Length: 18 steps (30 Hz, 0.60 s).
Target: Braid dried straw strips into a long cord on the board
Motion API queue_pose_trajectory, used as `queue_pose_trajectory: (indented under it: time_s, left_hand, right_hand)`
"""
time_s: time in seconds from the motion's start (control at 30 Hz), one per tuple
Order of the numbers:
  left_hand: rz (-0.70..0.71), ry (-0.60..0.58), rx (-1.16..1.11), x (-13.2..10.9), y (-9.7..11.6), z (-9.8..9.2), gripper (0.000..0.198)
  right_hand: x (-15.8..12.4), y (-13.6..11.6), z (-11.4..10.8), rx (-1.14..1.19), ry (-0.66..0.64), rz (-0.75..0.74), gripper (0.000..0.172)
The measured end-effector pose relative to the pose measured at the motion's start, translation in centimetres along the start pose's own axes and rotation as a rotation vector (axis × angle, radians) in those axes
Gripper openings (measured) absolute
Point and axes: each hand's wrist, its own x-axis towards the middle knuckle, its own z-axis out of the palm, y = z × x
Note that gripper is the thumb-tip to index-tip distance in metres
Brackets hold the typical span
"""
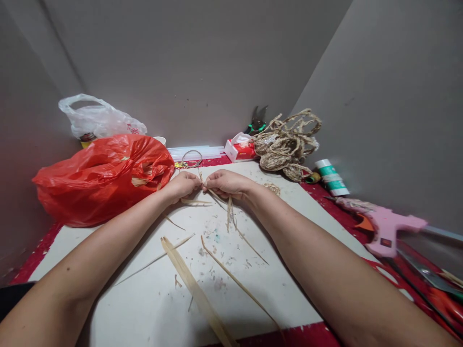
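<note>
My left hand (183, 185) and my right hand (227, 184) meet at the far middle of a white board (144, 299), knuckles almost touching. Both are closed in a pinch on thin dry straw strips (229, 212) whose loose ends trail down from my fingers onto the board. More straw strips lie loose nearer to me: a wide flat strip (193, 284) and a long thin strip (238, 284).
A red plastic bag (104, 178) lies at the left, a clear bag (97, 118) behind it. A wire ring (191, 158), tissue box (239, 148), pruners (257, 120), coiled braided rope (287, 144), tape roll (331, 177) and pink glue gun (387, 226) lie at back and right.
</note>
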Motion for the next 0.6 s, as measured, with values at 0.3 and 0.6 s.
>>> queue_pose_trajectory:
  time_s: [0.3,0.6]
  left_hand:
    - [0.013,-0.014,0.065,0.0,0.0,-0.1,0.019]
    - [-0.030,-0.010,0.023,0.0,0.1,-0.2,0.018]
  right_hand:
    - [-0.6,-0.4,0.3,-0.345,0.105,-0.084,0.015]
    - [-1.0,-0.9,-0.8,-0.636,0.207,-0.152,0.018]
